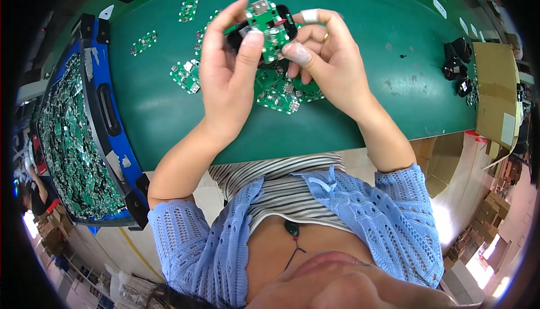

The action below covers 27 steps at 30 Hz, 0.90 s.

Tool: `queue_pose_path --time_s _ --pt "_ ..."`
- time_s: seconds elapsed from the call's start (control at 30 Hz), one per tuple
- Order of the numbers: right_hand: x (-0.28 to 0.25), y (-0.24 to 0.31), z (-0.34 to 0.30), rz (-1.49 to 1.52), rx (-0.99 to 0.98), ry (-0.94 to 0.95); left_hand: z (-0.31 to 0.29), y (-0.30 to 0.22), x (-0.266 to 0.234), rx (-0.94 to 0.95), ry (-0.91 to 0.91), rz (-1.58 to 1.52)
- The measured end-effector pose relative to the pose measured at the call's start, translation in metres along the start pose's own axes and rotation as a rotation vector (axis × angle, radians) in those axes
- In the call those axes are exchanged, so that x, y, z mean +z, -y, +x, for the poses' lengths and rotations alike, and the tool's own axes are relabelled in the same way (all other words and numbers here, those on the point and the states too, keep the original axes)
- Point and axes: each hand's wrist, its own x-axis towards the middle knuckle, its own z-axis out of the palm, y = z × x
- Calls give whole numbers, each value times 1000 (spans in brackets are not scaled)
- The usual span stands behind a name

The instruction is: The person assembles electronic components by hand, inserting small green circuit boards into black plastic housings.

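Above the green table I hold a green circuit board [273, 33] together with a black plastic casing [288, 23], which shows behind the board's right side. My left hand [232, 64] is closed around them from the left, its thumb on the board's face. From the right, my right hand [332, 50] closes on the same pair, with the thumb at the board's lower corner and the index finger by the casing. White tape wraps that index finger. Below both hands, loose circuit boards [278, 98] lie in a pile, partly hidden by my fingers.
More boards [185, 75] are scattered left on the green table [405, 95]. A blue crate [115, 115] filled with boards stands at the left edge. Black casings [455, 67] sit at the right beside a cardboard box [495, 89]. Another person's arm [39, 185] shows far left.
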Motion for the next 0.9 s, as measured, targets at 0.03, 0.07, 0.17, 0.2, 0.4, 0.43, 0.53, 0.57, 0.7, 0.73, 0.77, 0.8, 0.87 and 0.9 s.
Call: queue_pose_path --time_s 0.03,0.07,0.17,0.2,0.4,0.43,0.53,0.57,0.7,0.73,0.77,0.8,0.87,0.9 --pt "0 2 0 73 48 -20 -3 -2 1 -59 36 -118" --pt "0 3 0 145 96 -39 -3 -9 -6 -123 168 41" --pt "-10 2 2 114 82 -38 2 -7 -11 -193 202 -31" --pt "-12 1 2 116 72 -41 3 -7 -16 -232 232 57" --pt "-8 7 -8 224 20 49 10 -9 -21 -435 210 -45" --pt "-8 7 -9 234 14 89 9 -10 -22 -558 217 -218" --pt "-9 8 -15 255 1 169 14 -14 -27 -722 280 -483" --pt "-7 6 -17 71 -130 201 17 -12 -30 -777 362 -484" --pt "-6 4 -13 -250 -411 221 12 -6 -27 -697 346 -405" --pt "-6 5 -10 -375 -525 225 10 -7 -25 -601 260 -354" --pt "-6 2 -9 -374 -524 226 12 -10 -23 -618 229 -319" --pt "-7 -1 -8 -474 -613 157 12 -13 -20 -618 229 -319" --pt "-6 -2 -6 -576 -701 87 10 -17 -15 -599 92 -406" --pt "-5 -1 -5 -501 -707 44 9 -14 -15 -580 92 -429"
